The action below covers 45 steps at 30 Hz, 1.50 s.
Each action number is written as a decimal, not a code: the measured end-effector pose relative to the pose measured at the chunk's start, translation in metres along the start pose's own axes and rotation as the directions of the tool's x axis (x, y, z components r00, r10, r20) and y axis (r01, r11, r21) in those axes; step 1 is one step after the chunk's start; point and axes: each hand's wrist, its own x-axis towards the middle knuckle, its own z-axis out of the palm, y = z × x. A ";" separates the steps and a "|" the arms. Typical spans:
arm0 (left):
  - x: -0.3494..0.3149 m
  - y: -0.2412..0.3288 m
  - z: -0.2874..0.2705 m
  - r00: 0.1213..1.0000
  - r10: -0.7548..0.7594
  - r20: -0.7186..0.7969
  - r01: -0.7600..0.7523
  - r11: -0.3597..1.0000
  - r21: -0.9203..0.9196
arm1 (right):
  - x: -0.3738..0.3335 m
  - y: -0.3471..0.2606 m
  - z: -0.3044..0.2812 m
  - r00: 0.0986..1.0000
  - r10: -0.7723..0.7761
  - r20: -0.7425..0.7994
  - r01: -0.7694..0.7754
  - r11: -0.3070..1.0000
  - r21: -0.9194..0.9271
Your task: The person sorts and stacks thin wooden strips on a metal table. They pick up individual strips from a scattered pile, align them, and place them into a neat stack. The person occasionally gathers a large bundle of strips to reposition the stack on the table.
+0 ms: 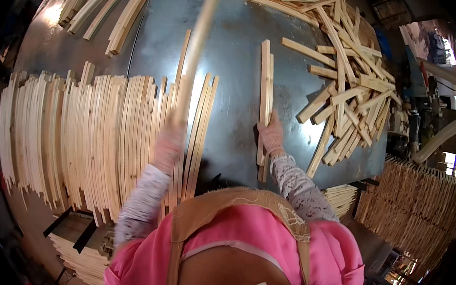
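My left hand, smeared by motion, is closed around the near end of a long wooden strip. That strip is raised and blurred, and it points away toward the far edge of the metal table. Below and beside it, a row of pale wooden strips lies side by side at the left. A few more strips stand slightly apart at the row's right end. My right hand grips the right side of two wooden strips lying together on the table. Its fingertips are partly hidden by the wood.
A jumbled heap of wooden strips covers the table's right side. More strips lie at the far left on the grey metal tabletop. Stacked wood stands beyond the right edge, and another stack sits below the left edge.
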 end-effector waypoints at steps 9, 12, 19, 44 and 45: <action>-0.209 -0.015 0.145 0.944 -0.196 0.266 0.077 0.914 0.399 | -0.092 -0.013 0.064 0.914 -0.405 0.039 0.385 0.893 0.232; -0.225 0.057 0.109 0.912 -0.367 0.183 0.230 0.827 0.513 | -0.130 -0.020 0.080 0.779 -0.588 0.219 0.445 0.764 0.468; -0.215 0.051 0.160 0.944 -0.105 -0.314 0.289 0.724 0.626 | -0.084 -0.014 0.016 0.346 -0.500 0.794 0.421 0.839 0.345; -0.074 0.159 0.385 0.996 0.073 0.059 -0.093 0.860 0.502 | 0.168 0.338 -0.284 0.717 -0.567 0.406 0.695 0.627 -0.352; -0.065 0.168 0.391 0.989 0.124 0.079 -0.147 0.872 0.466 | 0.160 0.324 -0.290 0.772 -0.420 0.478 0.590 0.752 -0.293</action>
